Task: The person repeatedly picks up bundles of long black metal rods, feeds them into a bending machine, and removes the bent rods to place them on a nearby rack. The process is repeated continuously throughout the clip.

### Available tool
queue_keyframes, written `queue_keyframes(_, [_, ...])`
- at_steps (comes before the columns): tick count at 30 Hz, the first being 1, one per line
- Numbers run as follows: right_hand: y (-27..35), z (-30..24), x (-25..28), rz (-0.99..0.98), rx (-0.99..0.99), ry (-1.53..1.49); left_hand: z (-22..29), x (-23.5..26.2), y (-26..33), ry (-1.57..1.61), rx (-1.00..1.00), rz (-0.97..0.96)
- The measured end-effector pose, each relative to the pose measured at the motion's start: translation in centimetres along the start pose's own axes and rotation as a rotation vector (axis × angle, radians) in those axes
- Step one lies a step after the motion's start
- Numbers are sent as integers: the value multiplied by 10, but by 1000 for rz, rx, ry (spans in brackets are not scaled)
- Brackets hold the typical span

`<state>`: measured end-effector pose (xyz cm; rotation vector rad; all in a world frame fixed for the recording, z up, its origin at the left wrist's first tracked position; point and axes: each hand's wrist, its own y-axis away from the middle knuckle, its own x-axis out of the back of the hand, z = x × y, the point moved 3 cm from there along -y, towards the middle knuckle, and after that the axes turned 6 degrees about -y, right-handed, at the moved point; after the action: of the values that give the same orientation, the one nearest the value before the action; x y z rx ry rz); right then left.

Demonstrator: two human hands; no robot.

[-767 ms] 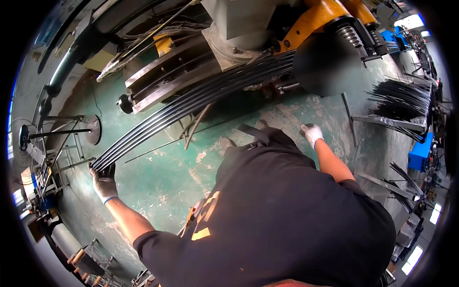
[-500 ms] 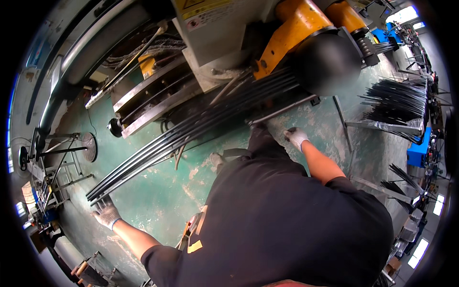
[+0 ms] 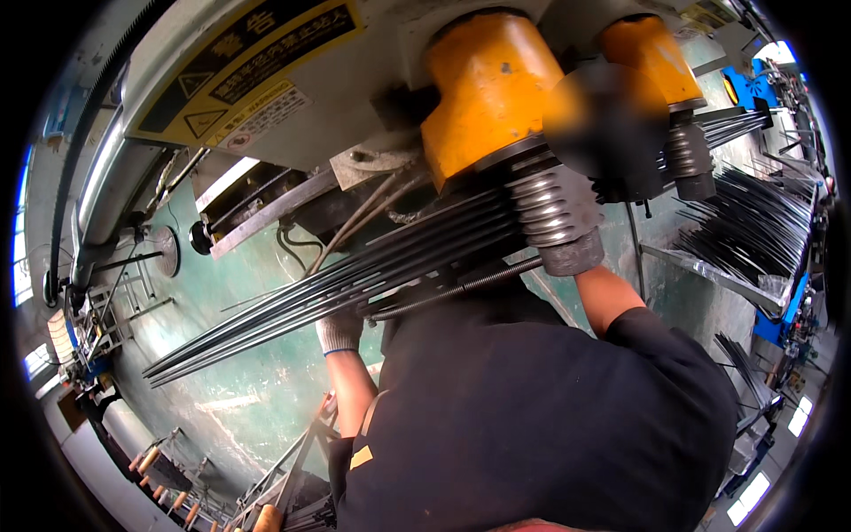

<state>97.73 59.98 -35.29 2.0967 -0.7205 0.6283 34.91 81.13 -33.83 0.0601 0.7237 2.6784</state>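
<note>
A bundle of long, dark metal rods (image 3: pixel 355 275) slants from the machine down to the left, their near-left ends fanned a little apart. My left hand (image 3: pixel 339 334), in a pale knit glove with a blue cuff edge, is up against the underside of the bundle near its middle. Its fingers are hidden behind the rods, so I cannot see whether they grip. My right forearm (image 3: pixel 607 297) runs up behind a ribbed steel cylinder (image 3: pixel 551 217), which hides the right hand. Between my arms, a thin threaded bar (image 3: pixel 456 290) lies below the rods.
Overhead stands a large grey machine (image 3: pixel 381 62) with two orange housings (image 3: pixel 492 84), close to my head. At the right, a metal rack (image 3: pixel 709 270) holds many black rods. A round-based stand (image 3: pixel 166 251) is at the left, on the green floor (image 3: pixel 239 355).
My body has moved in closer to the machine. My left hand has gone from the rods' left ends to beneath their middle. My right hand has passed out of sight behind the ribbed cylinder.
</note>
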Motion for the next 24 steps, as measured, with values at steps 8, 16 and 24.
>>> queue_keyframes(8, [90, 33, -50, -14, 28, 41, 40, 24, -13, 405, 100, -80])
queue_keyframes(16, [227, 58, -63, -5, -248, -152, 94, -12, 20, 669, 230, 26])
queue_keyframes(24, [213, -26, 8, 423, 129, -555, 182, -24, 73, 772, -48, 23])
